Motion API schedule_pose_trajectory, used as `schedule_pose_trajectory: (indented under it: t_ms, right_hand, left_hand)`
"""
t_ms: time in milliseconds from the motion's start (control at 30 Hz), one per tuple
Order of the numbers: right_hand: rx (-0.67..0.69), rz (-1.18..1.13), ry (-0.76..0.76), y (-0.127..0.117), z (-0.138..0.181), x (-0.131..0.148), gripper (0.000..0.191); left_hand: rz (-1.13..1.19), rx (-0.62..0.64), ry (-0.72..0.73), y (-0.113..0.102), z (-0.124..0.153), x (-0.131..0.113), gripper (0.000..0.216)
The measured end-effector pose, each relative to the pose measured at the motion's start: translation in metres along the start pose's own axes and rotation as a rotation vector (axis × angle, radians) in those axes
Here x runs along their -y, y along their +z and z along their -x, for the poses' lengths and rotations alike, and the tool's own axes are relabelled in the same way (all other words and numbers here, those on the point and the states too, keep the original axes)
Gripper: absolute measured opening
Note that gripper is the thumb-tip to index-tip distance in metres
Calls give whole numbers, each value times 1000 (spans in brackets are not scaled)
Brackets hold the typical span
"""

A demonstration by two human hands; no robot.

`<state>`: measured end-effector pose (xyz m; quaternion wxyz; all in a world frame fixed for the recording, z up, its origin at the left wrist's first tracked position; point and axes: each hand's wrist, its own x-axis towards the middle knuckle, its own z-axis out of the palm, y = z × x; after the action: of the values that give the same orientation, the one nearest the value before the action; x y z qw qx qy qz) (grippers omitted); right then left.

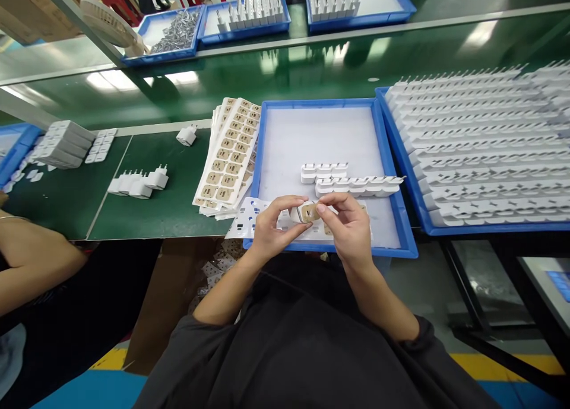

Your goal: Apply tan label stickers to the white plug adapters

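White charger plug (299,213) sits pinched between both hands just above the near edge of the middle blue tray (329,103), mostly hidden by fingers so only a sliver of its body shows; a tan label (309,212) covers its upward face, with a dark slot-like mark on it that is too small to read; the left hand (274,225) curls around the plug's left side, thumb and forefinger closed on it; the right hand (350,225) presses thumb and forefinger onto the label's right end, fingers drawn together; under the hands lies a white backing sheet (247,219) with small dark squares, partly covered by the wrists; inside the tray a short row of finished plugs (351,180) lies on its side, their faces turned away; to the left, a fanned stack of label sheets (229,154) shows rows of tan stickers whose print cannot be made out; on the right a second blue tray (401,159) holds dense rows of white plugs, cut off by the frame's edge; a few loose plugs (140,183) stand on the green mat (169,213); a neighbour's forearm (31,260) enters at the left, the hand out of sight; no brand name is legible anywhere.
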<state>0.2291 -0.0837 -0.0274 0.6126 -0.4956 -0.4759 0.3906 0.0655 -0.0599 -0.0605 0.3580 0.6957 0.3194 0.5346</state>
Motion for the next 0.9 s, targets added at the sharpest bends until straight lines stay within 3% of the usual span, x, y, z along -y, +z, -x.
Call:
schedule_pose_trajectory:
  t_ms: [533,900]
  right_hand:
    - [14,14,40,1,2,-1,14]
    - [-4,64,-16,6,3,1,10]
  left_hand:
    - [-40,9,-6,0,-1,-3,43]
    - [-43,8,13,0,-2,-5,43]
